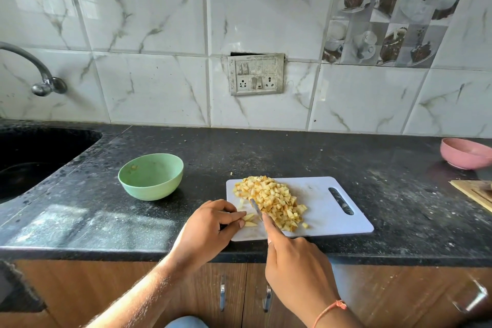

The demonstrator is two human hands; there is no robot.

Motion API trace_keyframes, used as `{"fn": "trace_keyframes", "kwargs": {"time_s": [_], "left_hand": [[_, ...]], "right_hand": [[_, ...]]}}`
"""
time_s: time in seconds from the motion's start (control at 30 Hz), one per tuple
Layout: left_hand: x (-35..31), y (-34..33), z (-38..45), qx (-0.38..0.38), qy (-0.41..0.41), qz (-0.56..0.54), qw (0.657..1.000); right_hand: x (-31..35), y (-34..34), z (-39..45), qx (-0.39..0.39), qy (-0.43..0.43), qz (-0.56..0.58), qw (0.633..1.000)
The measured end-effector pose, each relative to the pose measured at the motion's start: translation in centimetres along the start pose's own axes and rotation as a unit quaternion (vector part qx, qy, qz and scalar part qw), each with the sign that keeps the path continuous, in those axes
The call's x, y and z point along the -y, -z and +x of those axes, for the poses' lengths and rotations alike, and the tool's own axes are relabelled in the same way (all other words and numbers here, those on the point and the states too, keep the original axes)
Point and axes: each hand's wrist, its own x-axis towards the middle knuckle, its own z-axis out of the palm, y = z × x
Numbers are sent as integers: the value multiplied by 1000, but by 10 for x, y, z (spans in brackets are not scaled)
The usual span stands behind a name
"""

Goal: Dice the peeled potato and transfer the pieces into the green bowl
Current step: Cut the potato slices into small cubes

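Observation:
A pile of diced potato (271, 198) lies on the white cutting board (327, 210). At the board's near left corner my left hand (210, 224) pinches a few uncut potato strips (249, 220) with curled fingers. My right hand (295, 266) grips a knife (256, 209), index finger along its spine, the blade standing between the strips and the pile. The green bowl (151, 176) sits on the counter left of the board, holding only a few small scraps.
A black sink (32, 157) with a tap (40, 80) is at the far left. A pink bowl (464, 153) and a wooden board's corner (476, 194) lie at the right. The dark counter's front edge runs just below my hands.

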Motion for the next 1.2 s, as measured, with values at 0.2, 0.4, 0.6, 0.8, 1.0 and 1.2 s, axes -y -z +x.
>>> {"fn": "trace_keyframes", "kwargs": {"time_s": [0.2,0.4,0.6,0.8,1.0,1.2], "left_hand": [[-1,0,3,-23,42,-34,998],[2,0,3,-23,20,-26,999],[0,-1,2,-21,28,-29,999],[-3,-2,0,-25,37,-18,999],[-4,-2,0,-11,59,-21,998],[-3,0,2,-5,60,-26,998]], "right_hand": [[10,2,-4,14,12,-37,999],[20,-1,2,49,15,-87,995],[29,-8,14,103,2,-98,990],[30,6,-7,159,11,-112,981],[19,3,-22,168,12,-112,979],[5,0,-17,195,0,-111,974]]}}
